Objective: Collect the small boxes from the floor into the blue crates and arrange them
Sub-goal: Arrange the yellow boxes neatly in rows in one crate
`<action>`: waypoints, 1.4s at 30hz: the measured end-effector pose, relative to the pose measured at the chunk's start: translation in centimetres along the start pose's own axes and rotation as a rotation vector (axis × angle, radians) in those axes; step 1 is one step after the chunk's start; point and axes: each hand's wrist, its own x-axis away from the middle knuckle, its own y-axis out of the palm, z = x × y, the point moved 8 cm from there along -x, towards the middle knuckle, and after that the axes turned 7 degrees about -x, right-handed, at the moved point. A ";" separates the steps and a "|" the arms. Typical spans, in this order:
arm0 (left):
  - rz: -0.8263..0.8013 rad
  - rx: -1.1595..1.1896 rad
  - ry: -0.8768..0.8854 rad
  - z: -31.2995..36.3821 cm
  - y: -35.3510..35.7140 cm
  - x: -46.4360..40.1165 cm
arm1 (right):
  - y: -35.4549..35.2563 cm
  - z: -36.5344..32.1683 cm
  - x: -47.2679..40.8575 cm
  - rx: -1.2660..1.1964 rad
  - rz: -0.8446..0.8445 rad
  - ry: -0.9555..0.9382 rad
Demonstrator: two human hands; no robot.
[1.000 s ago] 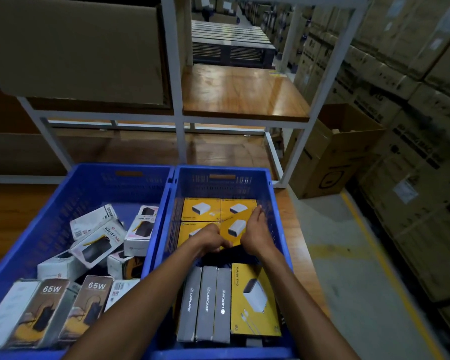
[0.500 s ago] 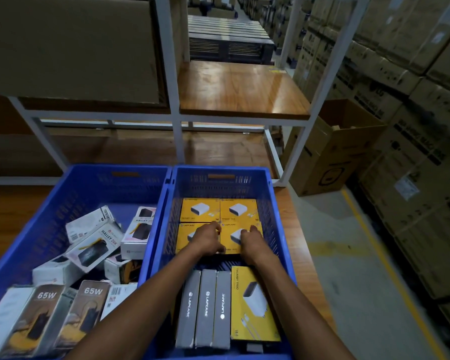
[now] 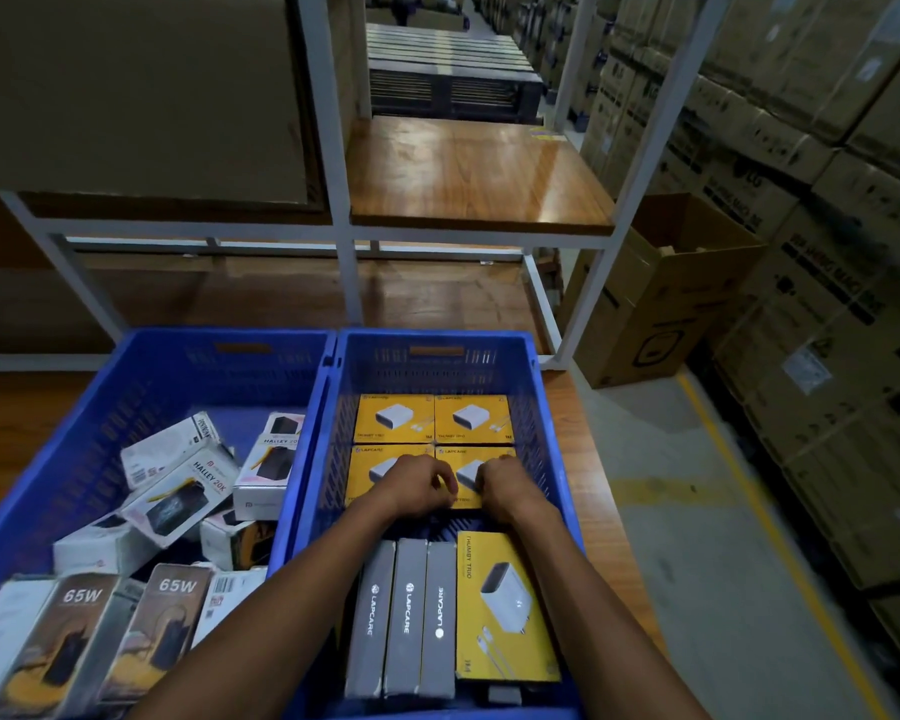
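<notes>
Two blue crates stand side by side on a wooden surface. The right crate [image 3: 552,407] holds yellow charger boxes laid flat in a two-by-two block at its far end [image 3: 393,418]. My left hand [image 3: 417,485] rests with curled fingers on the near left yellow box [image 3: 365,472]. My right hand [image 3: 505,485] lies curled on the near right yellow box [image 3: 455,462]. Closer to me stand three grey boxes on edge [image 3: 406,615] and another yellow box [image 3: 505,605]. The left crate [image 3: 141,387] holds several white and brown boxes in a loose heap [image 3: 178,491].
A white metal shelf rack [image 3: 344,236] with wooden boards rises behind the crates. An open cardboard carton [image 3: 661,304] stands on the floor to the right. Stacked cartons [image 3: 827,226] line the right wall. A yellow line [image 3: 780,543] runs along the concrete floor.
Both hands have drawn back toward me across the near yellow boxes and moved closer together. The right hand's fingers, stretched out a second ago, are curled now.
</notes>
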 end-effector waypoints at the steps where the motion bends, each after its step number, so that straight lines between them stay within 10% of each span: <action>1: -0.026 0.005 -0.003 0.1 0.2 0.1 | -0.1 0.1 0.0 -0.006 0.011 0.015; 12: -0.089 -0.368 -0.141 -1.2 1.2 1.6 | 2.5 0.7 0.7 -0.110 -0.098 0.094; 42: -0.297 -0.441 -0.198 -4.4 1.4 4.4 | 4.8 -1.3 1.1 -0.136 -0.236 0.003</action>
